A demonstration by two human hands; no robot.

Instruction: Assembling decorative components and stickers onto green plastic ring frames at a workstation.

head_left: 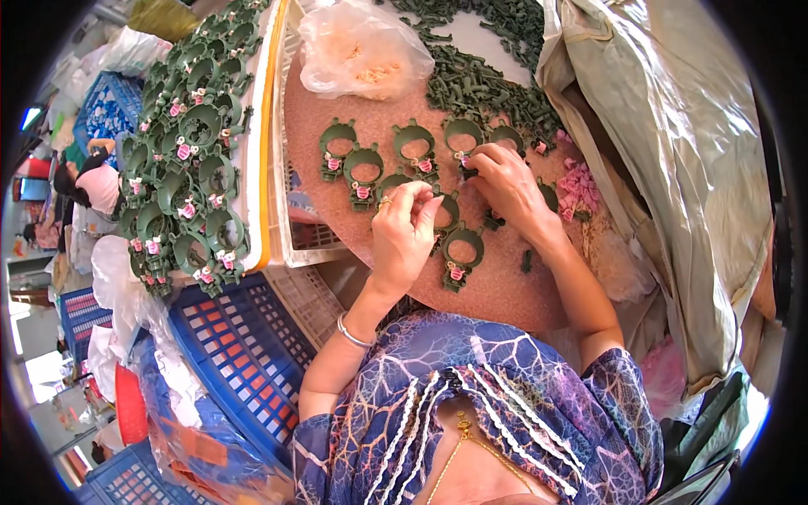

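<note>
My left hand (407, 225) is closed in a pinch, thumb against forefinger, above the green ring pieces. Whatever lies between its fingertips is too small to make out. To its right, my right hand (512, 187) bends its fingers down beside a dark green plastic ring piece (461, 124); its fingertips are partly hidden. Several similar ring pieces with small ears lie around both hands, many bearing a pink striped part, such as the ring piece (448, 281) at the near side. A small dark green part (527, 261) rests below my right wrist.
A heap of small dark green parts (480, 84) covers the far tabletop (513, 295). Pink parts (577, 189) lie at right, near a grey sheet (673, 109). A clear bag (362, 50) stands far left. Left are a tray (263, 143) of ring pieces and a blue basket (244, 353).
</note>
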